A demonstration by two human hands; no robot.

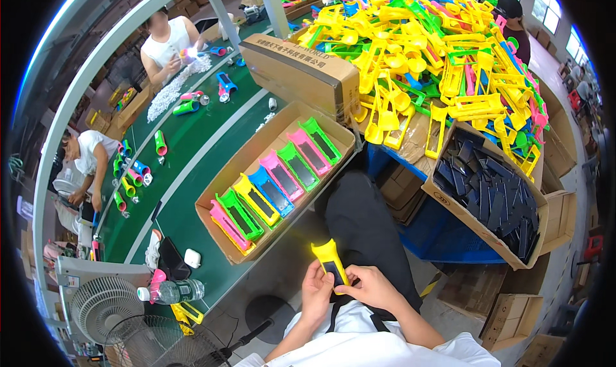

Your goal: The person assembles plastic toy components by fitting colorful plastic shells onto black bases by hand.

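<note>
Two hands meet on one piece: my left hand point(316, 291) grips the lower end of a yellow flashlight shell point(330, 262) from the left, and my right hand point(370, 288) closes on it from the right, thumb lying across the dark rectangular panel point(333, 272) set in its face. Both hands are curled tight around the shell, which sits upright between them over my lap, its flared head pointing away from me.

Doing this well, I judge, comes down to seating that dark panel flat in its recess. I should keep the left hand as the steady clamp low on the handle and let the right thumb press evenly along the panel rather than at one corner, so it does not tip or sit proud. Whether it has snapped in fully I cannot tell from here; my fingers cover the lower edge.

Up and to the left of my left hand lies the shallow cardboard tray point(220, 199) with a row of finished shells point(277, 181) in green, pink, blue and yellow, each lying panel-up. Above and to the right of my right hand stands the open carton of dark panels point(491, 193), and beyond it the heap of bare yellow shells point(423, 52). Other people work farther along the green belt point(186, 142), well apart from my hands.
</note>
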